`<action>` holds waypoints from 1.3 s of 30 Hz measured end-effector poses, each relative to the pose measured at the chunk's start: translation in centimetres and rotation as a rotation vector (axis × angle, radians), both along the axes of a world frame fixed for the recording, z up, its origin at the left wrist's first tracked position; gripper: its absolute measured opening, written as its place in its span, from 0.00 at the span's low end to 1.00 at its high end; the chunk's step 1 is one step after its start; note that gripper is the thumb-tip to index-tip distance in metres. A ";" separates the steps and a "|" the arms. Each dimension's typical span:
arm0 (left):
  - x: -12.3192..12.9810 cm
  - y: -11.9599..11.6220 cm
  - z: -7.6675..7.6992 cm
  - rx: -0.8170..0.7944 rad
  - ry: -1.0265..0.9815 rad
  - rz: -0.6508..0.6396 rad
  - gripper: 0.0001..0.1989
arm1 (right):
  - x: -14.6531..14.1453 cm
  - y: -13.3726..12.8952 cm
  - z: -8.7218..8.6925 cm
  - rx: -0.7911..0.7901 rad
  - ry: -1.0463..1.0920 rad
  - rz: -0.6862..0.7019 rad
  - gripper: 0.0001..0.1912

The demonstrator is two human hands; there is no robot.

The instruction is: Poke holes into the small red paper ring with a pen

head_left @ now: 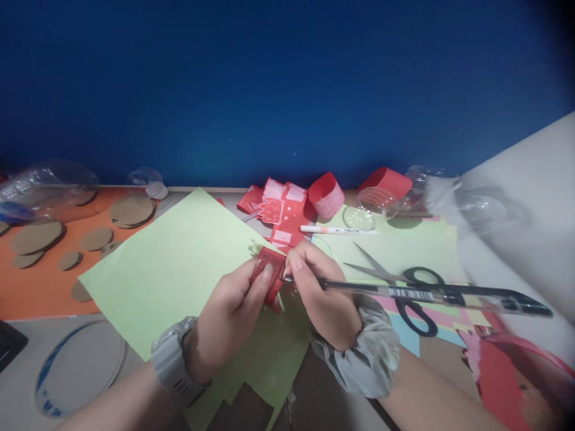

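Note:
My left hand pinches a small red piece covered in dark markings, its thumb lying on the front. Closed around a clear-barrelled black pen, my right hand is at the piece's right edge. The pen's tip end is beside or touching the red piece; I cannot tell which. Its long barrel points out to the right, passing in front of black-handled scissors that lie spread. Under my hands is a light green paper sheet.
Behind my hands sit patterned red paper pieces, a red paper ring and a white marker. Several cardboard discs lie on orange paper at left. Clear plastic pieces line the blue wall.

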State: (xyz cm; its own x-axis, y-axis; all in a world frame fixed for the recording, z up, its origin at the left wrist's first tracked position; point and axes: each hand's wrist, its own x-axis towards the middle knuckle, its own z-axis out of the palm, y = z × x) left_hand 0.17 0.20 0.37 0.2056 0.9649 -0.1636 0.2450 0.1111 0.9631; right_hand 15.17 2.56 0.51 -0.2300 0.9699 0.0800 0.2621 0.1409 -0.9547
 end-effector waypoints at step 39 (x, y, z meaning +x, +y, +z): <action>0.0 0.0 0.1 -0.017 0.005 -0.007 0.18 | 0.1 -0.1 0.1 0.006 -0.081 -0.023 0.12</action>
